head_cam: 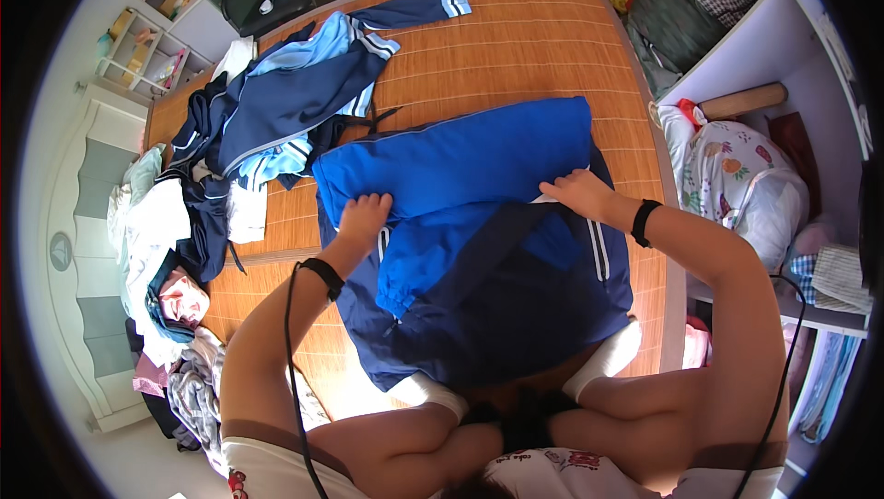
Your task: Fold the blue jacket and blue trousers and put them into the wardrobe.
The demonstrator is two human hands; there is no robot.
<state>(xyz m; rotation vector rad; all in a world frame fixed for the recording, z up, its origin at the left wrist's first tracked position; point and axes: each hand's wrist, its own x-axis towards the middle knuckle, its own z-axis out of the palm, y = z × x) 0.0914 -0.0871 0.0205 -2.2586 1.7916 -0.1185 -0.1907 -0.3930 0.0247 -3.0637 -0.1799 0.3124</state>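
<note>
A blue and navy jacket [483, 292] lies on the bamboo mat in front of me, its bright blue part folded over into a wide band. My left hand [366, 219] grips the lower left edge of that band, fingers curled over the cloth. At the band's lower right edge, my right hand [579, 193] pinches the fabric between thumb and fingers. One blue sleeve with an elastic cuff [400, 288] rests across the navy body between the hands. White-trimmed zips show at both sides of the jacket.
Navy and light-blue garments [283, 98] lie piled at the back left. White and grey clothes [162, 223] run down the left edge. Open shelving on the right holds a fruit-print bundle [732, 161]. My folded legs border the jacket's near side on the bamboo mat [539, 36].
</note>
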